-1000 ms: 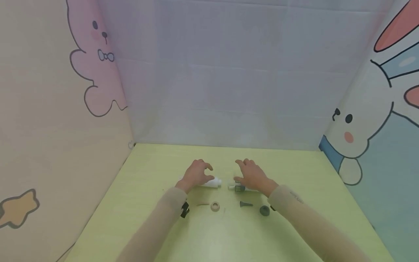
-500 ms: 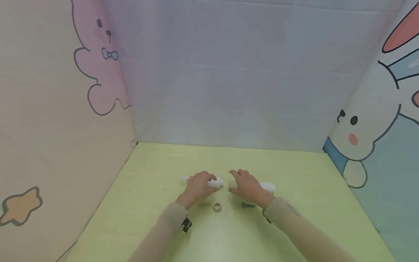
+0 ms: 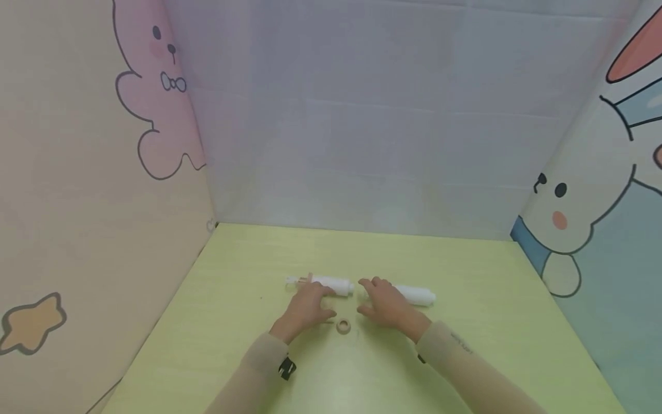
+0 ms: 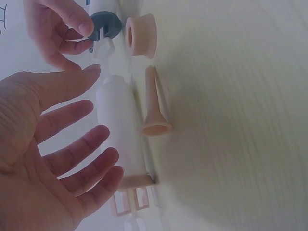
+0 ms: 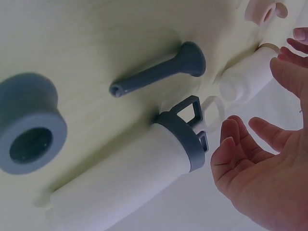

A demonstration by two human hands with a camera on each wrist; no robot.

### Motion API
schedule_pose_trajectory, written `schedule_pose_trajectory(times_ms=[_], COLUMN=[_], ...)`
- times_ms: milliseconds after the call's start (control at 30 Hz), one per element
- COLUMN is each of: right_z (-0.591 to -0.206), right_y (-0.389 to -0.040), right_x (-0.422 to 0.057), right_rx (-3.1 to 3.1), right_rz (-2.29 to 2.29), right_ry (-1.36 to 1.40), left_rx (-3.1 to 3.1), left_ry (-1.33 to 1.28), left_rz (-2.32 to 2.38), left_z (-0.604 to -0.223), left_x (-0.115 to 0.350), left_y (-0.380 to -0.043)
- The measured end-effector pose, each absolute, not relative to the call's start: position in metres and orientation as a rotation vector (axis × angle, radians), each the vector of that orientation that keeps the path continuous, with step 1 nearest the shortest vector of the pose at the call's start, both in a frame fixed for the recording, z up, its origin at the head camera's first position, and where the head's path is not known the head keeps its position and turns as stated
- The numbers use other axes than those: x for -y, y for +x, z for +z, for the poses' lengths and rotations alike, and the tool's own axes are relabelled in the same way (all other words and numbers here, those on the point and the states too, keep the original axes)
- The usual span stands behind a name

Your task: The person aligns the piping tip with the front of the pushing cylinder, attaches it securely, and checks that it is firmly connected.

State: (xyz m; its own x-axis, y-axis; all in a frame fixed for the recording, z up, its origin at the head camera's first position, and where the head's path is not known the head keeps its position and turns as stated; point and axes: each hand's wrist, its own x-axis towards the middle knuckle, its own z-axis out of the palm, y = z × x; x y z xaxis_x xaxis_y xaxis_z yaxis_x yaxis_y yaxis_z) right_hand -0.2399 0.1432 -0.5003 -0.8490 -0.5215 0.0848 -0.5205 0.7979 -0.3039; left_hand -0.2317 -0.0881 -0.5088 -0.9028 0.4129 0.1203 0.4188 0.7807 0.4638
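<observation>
Pale yellow wood-look table [image 3: 331,376] fills the lower head view, and over its middle I see the left hand [image 3: 305,309] spread, the right hand [image 3: 385,303] loosely curved, both holding nothing. One white tube [image 3: 333,286] lies just above the left hand; a second tube [image 3: 418,295] is partly behind the right. By wrist view, the pink funnel [image 4: 153,103] lies mid-frame, the dark funnel [image 5: 161,70] upper centre, the dark cup [image 5: 29,94] far left, the pink ring [image 4: 146,36] upper centre.

left hand [image 3: 304,309], right hand [image 3: 389,306] near white cylinders [image 3: 333,286]
</observation>
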Motion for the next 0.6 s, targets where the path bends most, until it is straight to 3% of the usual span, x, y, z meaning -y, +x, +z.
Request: schedule_pose_trajectory(times_ms=[600], right_z=[-0.518], right_y=[-0.222], right_x=[-0.114], right_rx=[-2.925], right_rz=[-0.385], right_ry=[-0.981], left_rx=[2.943], left_ry=[-0.641], left_rz=[-0.827], left_z=[-0.534], left_x=[0.104], left_y=[-0.218])
